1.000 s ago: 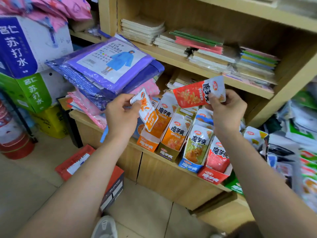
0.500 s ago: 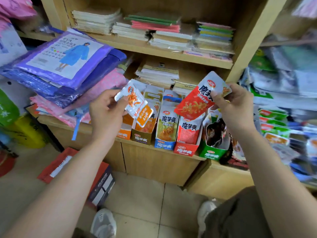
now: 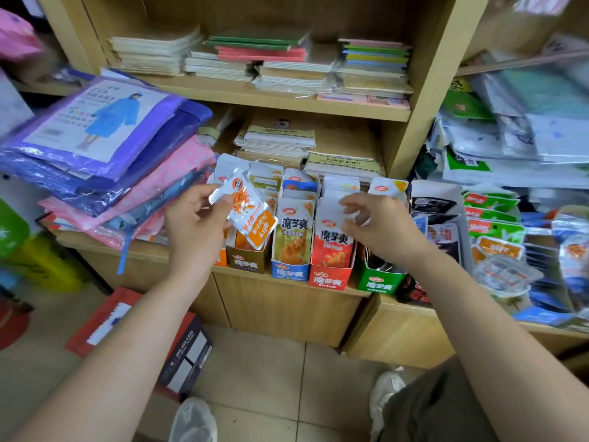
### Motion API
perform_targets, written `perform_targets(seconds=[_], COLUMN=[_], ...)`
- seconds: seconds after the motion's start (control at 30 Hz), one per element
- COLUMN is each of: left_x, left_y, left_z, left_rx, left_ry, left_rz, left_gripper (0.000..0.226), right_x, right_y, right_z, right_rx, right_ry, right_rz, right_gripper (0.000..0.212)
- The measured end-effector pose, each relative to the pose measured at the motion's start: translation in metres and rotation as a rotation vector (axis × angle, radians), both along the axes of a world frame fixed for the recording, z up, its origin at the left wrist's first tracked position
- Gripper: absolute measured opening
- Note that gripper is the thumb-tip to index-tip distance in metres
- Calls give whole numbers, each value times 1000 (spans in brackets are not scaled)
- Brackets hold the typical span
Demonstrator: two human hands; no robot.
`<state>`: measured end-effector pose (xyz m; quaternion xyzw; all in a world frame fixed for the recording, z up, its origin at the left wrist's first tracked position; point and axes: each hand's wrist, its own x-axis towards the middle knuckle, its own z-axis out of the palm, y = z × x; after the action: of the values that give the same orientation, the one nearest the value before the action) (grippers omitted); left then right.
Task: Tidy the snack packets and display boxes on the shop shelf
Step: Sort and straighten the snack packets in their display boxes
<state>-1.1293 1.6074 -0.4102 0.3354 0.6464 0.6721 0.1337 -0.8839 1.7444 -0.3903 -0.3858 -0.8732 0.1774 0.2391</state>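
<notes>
Head view: your left hand (image 3: 194, 224) pinches the orange packet (image 3: 250, 215) by its edge; your right hand (image 3: 382, 228), loose and empty, hovers over the red box (image 3: 328, 280).

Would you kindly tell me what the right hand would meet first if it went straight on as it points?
Most likely the packets standing in the red display box, just ahead of the right hand; depth is uncertain.
</notes>
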Motion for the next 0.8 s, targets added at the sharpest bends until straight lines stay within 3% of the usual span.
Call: perform_targets(seconds=[0.07, 0.2, 0.27, 0.43, 0.53, 0.63, 0.8], left_x=[0, -2, -2, 3, 6, 7, 9], left_y=[0, 2, 3, 5, 5, 4, 9], left_z=[1, 2, 4, 9, 9, 10, 0], left_rx=[10, 10, 21, 136, 124, 74, -146], left_ry=[-36, -212, -338, -642, -672, -587, 81], left_rz=[4, -27, -73, -194, -267, -291, -106], left_gripper=[10, 17, 22, 17, 19, 27, 33], right_x=[0, -4, -15, -47, -59, -63, -48], right_y=[2, -4, -14, -37, -41, -38, -23], right_z=[6, 10, 7, 0, -4, -3, 7], right_rx=[-1, -59, -256, -828, -936, -877, -564], right_ry=[135, 328, 426, 622, 706, 783, 826], right_rz=[-63, -90, -31, 111, 117, 67, -65], right_gripper=[37, 22, 23, 49, 35, 22, 6])
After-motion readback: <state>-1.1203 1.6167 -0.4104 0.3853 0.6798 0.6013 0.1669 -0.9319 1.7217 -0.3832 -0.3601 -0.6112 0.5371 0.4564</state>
